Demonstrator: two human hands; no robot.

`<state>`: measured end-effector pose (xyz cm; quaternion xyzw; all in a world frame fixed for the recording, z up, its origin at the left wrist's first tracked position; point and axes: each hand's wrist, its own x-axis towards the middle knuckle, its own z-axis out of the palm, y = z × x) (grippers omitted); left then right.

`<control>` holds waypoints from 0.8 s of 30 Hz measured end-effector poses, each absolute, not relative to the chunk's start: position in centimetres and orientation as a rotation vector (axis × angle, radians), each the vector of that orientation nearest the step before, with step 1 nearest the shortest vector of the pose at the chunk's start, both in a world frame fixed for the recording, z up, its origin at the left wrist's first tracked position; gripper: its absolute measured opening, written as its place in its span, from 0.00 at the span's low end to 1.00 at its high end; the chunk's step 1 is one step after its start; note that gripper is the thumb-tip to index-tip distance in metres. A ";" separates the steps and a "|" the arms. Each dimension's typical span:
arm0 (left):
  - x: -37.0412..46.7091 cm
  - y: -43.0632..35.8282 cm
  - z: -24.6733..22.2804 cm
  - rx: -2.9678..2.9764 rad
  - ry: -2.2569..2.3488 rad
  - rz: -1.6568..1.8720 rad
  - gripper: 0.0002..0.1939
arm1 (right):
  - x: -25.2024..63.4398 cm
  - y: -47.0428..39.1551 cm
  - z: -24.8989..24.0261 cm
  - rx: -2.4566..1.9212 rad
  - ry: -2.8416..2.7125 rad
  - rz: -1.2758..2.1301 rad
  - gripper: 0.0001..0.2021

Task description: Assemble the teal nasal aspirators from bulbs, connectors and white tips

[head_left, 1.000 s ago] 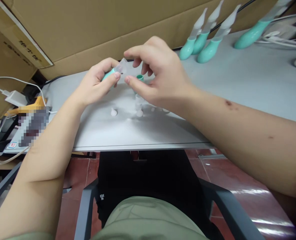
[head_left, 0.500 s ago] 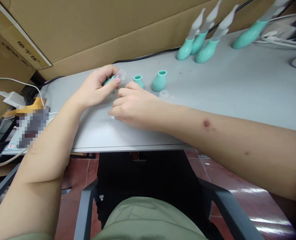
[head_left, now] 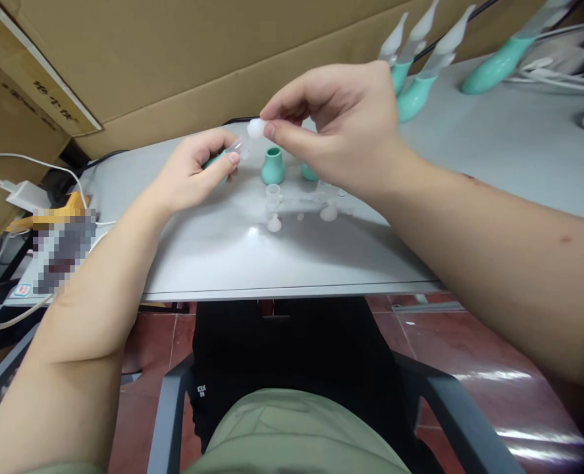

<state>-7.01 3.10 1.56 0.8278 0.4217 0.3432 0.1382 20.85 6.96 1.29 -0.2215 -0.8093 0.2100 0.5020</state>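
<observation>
My left hand (head_left: 197, 168) is closed around a teal bulb (head_left: 217, 161) with a clear plastic tube (head_left: 239, 147) on its end, like a nasal aspirator body. Just right of it, my right hand (head_left: 336, 122) pinches a small white soft tip (head_left: 256, 128) between thumb and fingers. That tip is right by the clear tube's mouth; whether they touch I cannot tell. Below the hands stands an open teal bulb (head_left: 272, 167). A second teal bulb (head_left: 309, 172) is partly hidden by my right hand. Clear connectors (head_left: 273, 195) and white tips (head_left: 274, 223) lie in front.
Several assembled nasal aspirators (head_left: 417, 99) stand at the back right, one more (head_left: 500, 64) farther right beside white cables (head_left: 543, 79). Cardboard (head_left: 183, 59) walls the grey table's (head_left: 212, 257) back. A pixelated device (head_left: 64, 253) and a white plug (head_left: 29, 196) sit at left.
My right hand has risen from the tabletop toward the back, now with a white tip in its pinch. Parts it covered are visible. My left hand has stayed in place.
</observation>
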 end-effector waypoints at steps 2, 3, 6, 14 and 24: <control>-6.8 3.1 1.5 2.395 1.223 1.005 0.44 | 20.8 7.1 1.2 -0.558 -1.942 0.535 0.11; -6.7 3.1 1.5 2.395 1.222 1.012 0.45 | 20.7 7.0 1.2 -0.557 -1.947 0.543 0.12; -6.7 3.2 1.3 2.410 1.222 1.020 0.45 | 20.7 6.7 1.2 -0.536 -1.979 0.548 0.09; -7.0 2.9 1.5 2.464 1.229 1.031 0.41 | 20.5 8.1 0.3 -0.467 -1.995 0.615 0.20; -6.9 2.3 1.5 2.530 1.204 1.024 0.40 | 20.8 8.8 0.6 -0.388 -2.042 0.601 0.16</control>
